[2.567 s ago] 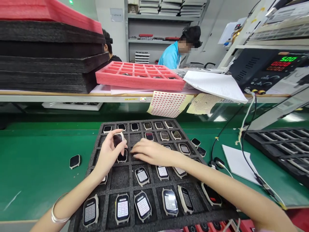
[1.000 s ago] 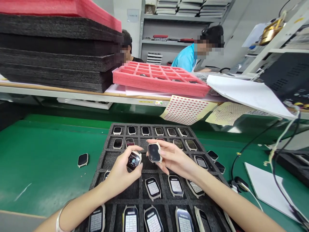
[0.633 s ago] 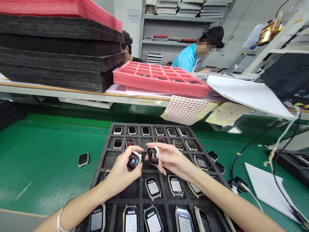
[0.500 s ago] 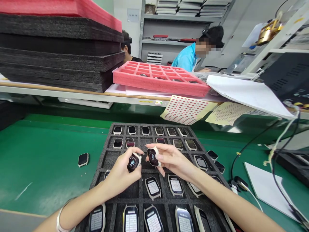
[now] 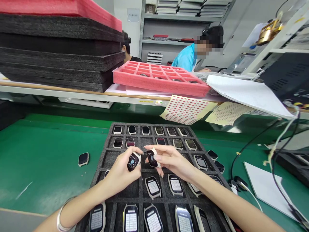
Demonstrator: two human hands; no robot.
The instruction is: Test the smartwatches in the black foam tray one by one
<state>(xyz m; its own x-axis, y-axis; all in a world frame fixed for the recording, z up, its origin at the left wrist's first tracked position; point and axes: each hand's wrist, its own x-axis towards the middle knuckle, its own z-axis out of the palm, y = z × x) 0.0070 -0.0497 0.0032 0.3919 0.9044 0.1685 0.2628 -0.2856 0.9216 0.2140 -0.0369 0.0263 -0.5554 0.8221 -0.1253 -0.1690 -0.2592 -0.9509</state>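
My left hand (image 5: 124,166) grips a smartwatch case (image 5: 133,161) without a strap, its dark screen lit with a watch face. Held between the fingers and thumb of my right hand (image 5: 170,159) is a second smartwatch case (image 5: 152,158), pale-framed, its screen also lit. Both hands hover over the middle of a black foam tray (image 5: 108,160) divided into compartments. Several more watch cases lie in it; those in the far rows have dark screens, while many nearer ones, such as one watch (image 5: 154,187), show a white grid. My hands and forearms hide some compartments.
One loose watch (image 5: 83,159) lies left on the green table (image 5: 48,154); two more (image 5: 212,155) lie right of the tray. Cables (image 5: 241,141) and white sheets (image 5: 267,187) are at the right. A shelf above holds a pink foam tray (image 5: 159,84) and stacked black foam (image 5: 55,61). Two people sit beyond.
The watch in my right hand has shifted very slightly left and tilted a little. My left hand and its watch are nearly still.
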